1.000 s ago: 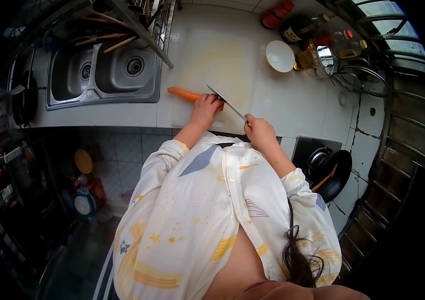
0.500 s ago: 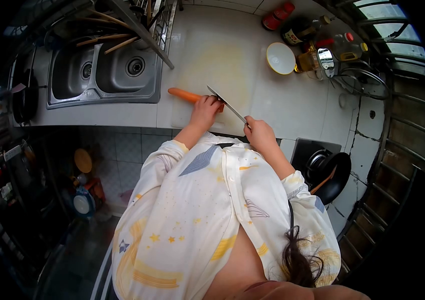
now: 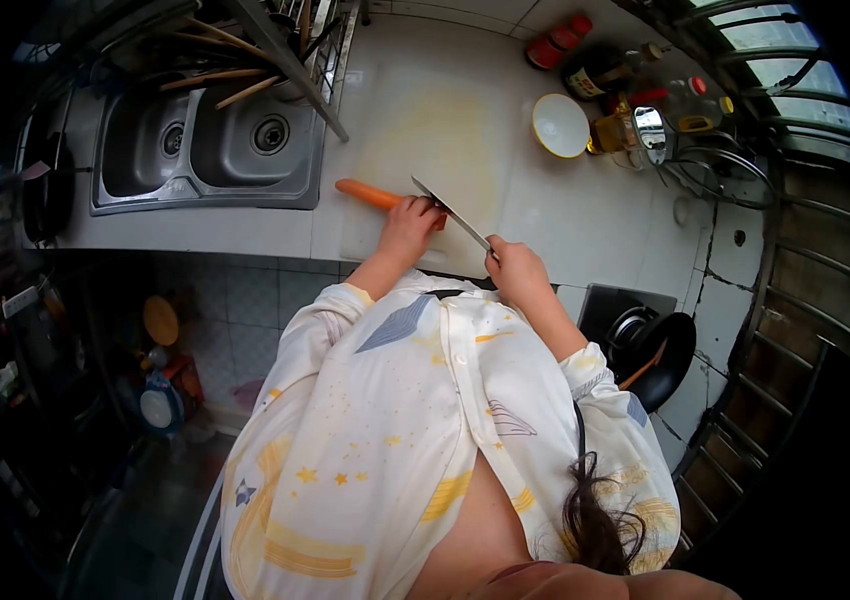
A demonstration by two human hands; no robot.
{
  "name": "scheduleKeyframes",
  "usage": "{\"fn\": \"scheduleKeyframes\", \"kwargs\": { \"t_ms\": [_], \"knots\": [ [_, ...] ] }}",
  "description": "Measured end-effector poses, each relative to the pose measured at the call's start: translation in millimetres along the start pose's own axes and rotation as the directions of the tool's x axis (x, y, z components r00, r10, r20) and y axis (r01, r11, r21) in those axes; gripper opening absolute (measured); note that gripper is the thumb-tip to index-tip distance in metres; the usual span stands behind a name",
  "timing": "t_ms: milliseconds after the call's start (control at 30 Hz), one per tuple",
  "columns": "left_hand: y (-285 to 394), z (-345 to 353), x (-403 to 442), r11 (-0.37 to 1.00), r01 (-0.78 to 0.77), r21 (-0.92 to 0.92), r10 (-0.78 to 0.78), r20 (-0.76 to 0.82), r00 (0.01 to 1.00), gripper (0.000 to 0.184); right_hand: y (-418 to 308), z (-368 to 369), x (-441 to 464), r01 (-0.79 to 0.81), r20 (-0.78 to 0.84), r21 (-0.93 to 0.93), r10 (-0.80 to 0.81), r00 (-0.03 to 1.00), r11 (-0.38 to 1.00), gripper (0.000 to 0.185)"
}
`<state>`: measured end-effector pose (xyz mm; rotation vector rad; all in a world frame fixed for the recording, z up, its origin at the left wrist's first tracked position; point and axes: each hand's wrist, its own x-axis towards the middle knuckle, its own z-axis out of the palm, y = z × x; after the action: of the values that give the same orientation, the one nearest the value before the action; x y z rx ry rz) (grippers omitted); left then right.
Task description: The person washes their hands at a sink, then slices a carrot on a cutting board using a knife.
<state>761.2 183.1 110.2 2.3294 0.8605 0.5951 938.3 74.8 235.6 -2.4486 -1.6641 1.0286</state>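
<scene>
An orange carrot (image 3: 367,193) lies on the pale cutting board (image 3: 435,115), its thin end pointing left. My left hand (image 3: 410,222) is closed over its right part, fingers curled on top. My right hand (image 3: 517,268) grips the handle of a knife (image 3: 452,215), whose blade slants up and left beside my left fingertips, at the carrot's right end. A short orange end of the carrot shows just right of my left fingers. Whether the blade touches it is too small to tell.
A double steel sink (image 3: 255,165) is on the left, with a metal rack (image 3: 290,65) above it. A white bowl (image 3: 561,126) stands near several bottles and a glass lid (image 3: 720,170) at the back right. A black pan (image 3: 673,365) sits at the stove on the right.
The view has shifted slightly. Both hands keep nearly the same places around the carrot and knife; no clear movement of the carrot shows.
</scene>
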Motion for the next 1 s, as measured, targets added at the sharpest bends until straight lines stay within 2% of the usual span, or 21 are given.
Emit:
{"fn": "scheduleKeyframes", "kwargs": {
  "t_ms": [67,300,500,567,600,667,800,1000],
  "knots": [
    [-2.1,2.3,-1.1,1.000,0.018,0.016,-0.018,0.035,0.999,0.026,2.5,7.0,4.5,0.003,-0.010,-0.026,-0.003,1.000,1.000,0.026],
    [1.9,-6.0,3.3,1.000,-0.010,0.014,0.010,-0.019,1.000,0.025,15.2,46.8,33.8,0.095,-0.145,0.034,-0.089,0.985,0.995,0.025],
    [-2.4,3.0,-3.2,1.000,0.011,0.011,-0.011,0.016,1.000,0.025,0.9,9.2,3.2,0.005,-0.028,0.046,-0.004,1.000,0.999,0.025],
    [-2.1,2.9,-2.6,1.000,0.016,0.015,-0.016,0.016,1.000,0.025,2.2,9.4,4.9,-0.011,-0.007,-0.005,0.011,1.000,1.000,0.025],
    [-0.8,1.0,-1.8,0.999,0.017,0.030,-0.018,0.022,1.000,0.025,4.1,15.2,9.5,-0.010,-0.008,-0.006,0.010,1.000,1.000,0.025],
    [1.5,-1.6,-3.3,0.999,0.018,0.046,-0.020,0.030,0.999,0.025,11.0,39.3,21.8,0.068,-0.115,0.039,-0.063,0.991,0.997,0.025],
    [2.2,-8.0,2.0,1.000,-0.005,0.005,0.005,0.008,1.000,0.025,16.2,51.3,34.2,0.076,-0.133,0.040,-0.070,0.989,0.996,0.025],
    [-4.1,2.8,-2.3,1.000,-0.015,0.000,0.015,-0.006,1.000,0.025,0.5,4.5,2.8,0.005,-0.010,0.052,-0.005,1.000,0.999,0.024]
  ]
}}
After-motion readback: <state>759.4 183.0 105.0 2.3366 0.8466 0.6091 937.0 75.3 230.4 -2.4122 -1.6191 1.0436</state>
